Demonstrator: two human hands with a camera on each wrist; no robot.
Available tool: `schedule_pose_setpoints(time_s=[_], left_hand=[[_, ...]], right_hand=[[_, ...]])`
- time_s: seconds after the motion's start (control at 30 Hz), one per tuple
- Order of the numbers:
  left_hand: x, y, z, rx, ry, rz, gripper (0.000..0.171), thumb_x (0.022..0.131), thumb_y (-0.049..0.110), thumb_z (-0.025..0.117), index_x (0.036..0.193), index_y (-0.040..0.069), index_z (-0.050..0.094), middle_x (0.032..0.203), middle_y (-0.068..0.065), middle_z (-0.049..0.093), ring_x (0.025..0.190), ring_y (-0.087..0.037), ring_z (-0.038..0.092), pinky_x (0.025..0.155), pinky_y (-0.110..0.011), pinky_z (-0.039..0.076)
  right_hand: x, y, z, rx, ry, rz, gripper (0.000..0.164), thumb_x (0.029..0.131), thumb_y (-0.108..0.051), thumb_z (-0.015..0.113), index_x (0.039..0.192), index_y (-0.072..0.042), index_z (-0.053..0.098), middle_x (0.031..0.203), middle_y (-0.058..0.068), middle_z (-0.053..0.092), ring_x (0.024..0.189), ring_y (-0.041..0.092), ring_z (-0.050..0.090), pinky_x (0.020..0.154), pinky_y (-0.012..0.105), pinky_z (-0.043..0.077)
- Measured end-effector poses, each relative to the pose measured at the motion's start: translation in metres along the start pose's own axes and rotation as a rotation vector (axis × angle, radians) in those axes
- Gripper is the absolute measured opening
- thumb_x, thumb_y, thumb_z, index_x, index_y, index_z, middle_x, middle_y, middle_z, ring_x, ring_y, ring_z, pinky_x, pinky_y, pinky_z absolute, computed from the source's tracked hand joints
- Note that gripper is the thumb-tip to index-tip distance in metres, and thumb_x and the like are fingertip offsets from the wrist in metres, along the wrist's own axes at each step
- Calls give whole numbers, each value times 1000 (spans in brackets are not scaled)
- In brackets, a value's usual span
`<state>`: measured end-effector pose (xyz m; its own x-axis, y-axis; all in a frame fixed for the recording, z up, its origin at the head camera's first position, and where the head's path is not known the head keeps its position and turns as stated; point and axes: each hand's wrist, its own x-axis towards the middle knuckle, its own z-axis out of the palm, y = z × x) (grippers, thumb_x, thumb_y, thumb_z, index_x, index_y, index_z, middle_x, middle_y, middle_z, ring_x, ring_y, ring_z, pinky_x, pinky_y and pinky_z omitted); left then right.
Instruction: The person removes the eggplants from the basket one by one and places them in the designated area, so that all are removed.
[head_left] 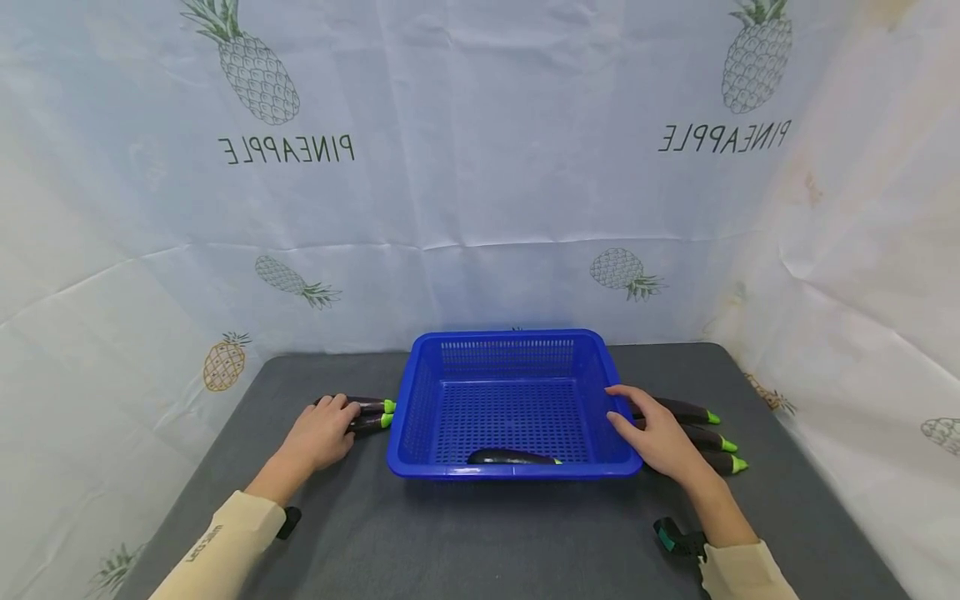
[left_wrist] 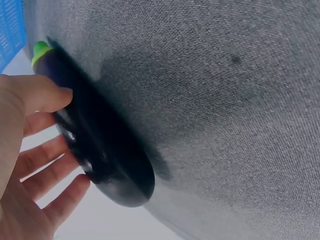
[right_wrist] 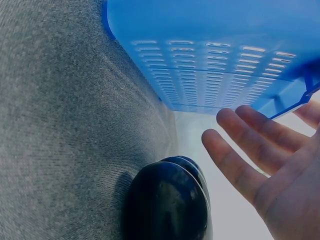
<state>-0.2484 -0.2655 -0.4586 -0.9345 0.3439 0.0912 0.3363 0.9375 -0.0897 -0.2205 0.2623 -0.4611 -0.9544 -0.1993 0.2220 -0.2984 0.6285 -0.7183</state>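
A blue plastic basket [head_left: 517, 472] sits mid-table, with one dark purple eggplant [head_left: 510, 457] lying inside along its near wall. To its left, my left hand [head_left: 322, 432] is over a small group of eggplants with green stem ends. In the left wrist view, thumb and fingers grip the nearest eggplant [left_wrist: 100, 130] from both sides, its blunt end sticking out past the fingers. My right hand [head_left: 654, 433] is at the basket's right rim, fingers spread and holding nothing. Under and beside it lie three eggplants [head_left: 701, 437]; their rounded ends [right_wrist: 165, 205] show in the right wrist view.
A dark grey cloth [head_left: 487, 542] covers the table. Behind and on both sides hangs a white curtain [head_left: 495, 192] printed with pineapples. Each wrist wears a dark strap [head_left: 678, 537].
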Motion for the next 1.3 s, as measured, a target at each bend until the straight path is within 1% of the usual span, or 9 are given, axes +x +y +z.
schedule_pose_setpoints(time_s=[0.17, 0.37, 0.53, 0.73, 0.9, 0.97, 1.07, 1.17, 1.3], left_hand=[[2, 0, 1, 2, 24, 2, 30, 86, 15, 79, 109, 4, 64, 98, -14, 59, 94, -35, 59, 79, -55, 51], [4, 0, -7, 5, 49, 24, 30, 88, 16, 77, 111, 3, 64, 96, -13, 59, 90, -34, 59, 74, -53, 51], [7, 5, -24, -16, 97, 53, 27, 89, 14, 75, 111, 2, 65, 92, -10, 57, 84, -31, 57, 67, -48, 50], [9, 12, -50, -83, 118, 54, 20, 91, 11, 72, 109, 4, 67, 95, -10, 60, 82, -28, 57, 63, -42, 49], [9, 15, -69, -115, 178, 67, 17, 90, 9, 71, 106, 4, 67, 96, -10, 61, 81, -28, 58, 61, -40, 49], [9, 18, -75, -120, 200, 75, 18, 90, 9, 71, 107, 4, 68, 96, -11, 62, 83, -29, 59, 62, -41, 50], [11, 24, -83, -156, 207, 75, 19, 92, 11, 71, 110, 5, 68, 101, -11, 63, 86, -29, 60, 66, -44, 52], [11, 34, -92, -212, 201, 75, 20, 94, 13, 69, 112, 6, 67, 106, -10, 64, 91, -29, 62, 71, -46, 53], [12, 50, -104, -248, 200, 115, 20, 95, 15, 68, 113, 6, 68, 108, -10, 65, 97, -30, 63, 78, -49, 54]], right_hand=[[0, 0, 0, 10, -2, 7, 47, 104, -28, 61, 144, -4, 51, 142, 24, 53, 114, 36, 60, 87, 50, 55], [0, 1, 0, 8, -3, 4, 47, 104, -28, 60, 144, -5, 51, 142, 23, 53, 113, 34, 61, 86, 48, 56], [0, 1, 0, 10, 0, 5, 47, 104, -27, 61, 144, -4, 51, 141, 24, 53, 112, 35, 61, 86, 49, 56], [1, 1, 0, -1, 0, 6, 47, 104, -28, 60, 144, -5, 51, 142, 23, 53, 111, 35, 61, 86, 49, 55], [0, 0, 0, -4, -3, 1, 47, 104, -29, 60, 144, -5, 51, 143, 22, 52, 112, 33, 60, 86, 48, 55], [0, 0, 0, -3, -5, 1, 47, 104, -29, 60, 144, -5, 51, 143, 22, 52, 111, 33, 60, 85, 47, 55], [1, 1, 0, -5, -2, 2, 47, 104, -28, 60, 144, -5, 51, 142, 22, 53, 110, 33, 61, 85, 47, 55], [1, 2, 0, -6, 0, 2, 47, 104, -28, 60, 144, -5, 51, 142, 22, 53, 110, 33, 62, 85, 48, 56], [2, 3, 1, -2, -1, 3, 47, 104, -29, 60, 144, -5, 51, 142, 23, 53, 110, 33, 62, 85, 48, 56]])
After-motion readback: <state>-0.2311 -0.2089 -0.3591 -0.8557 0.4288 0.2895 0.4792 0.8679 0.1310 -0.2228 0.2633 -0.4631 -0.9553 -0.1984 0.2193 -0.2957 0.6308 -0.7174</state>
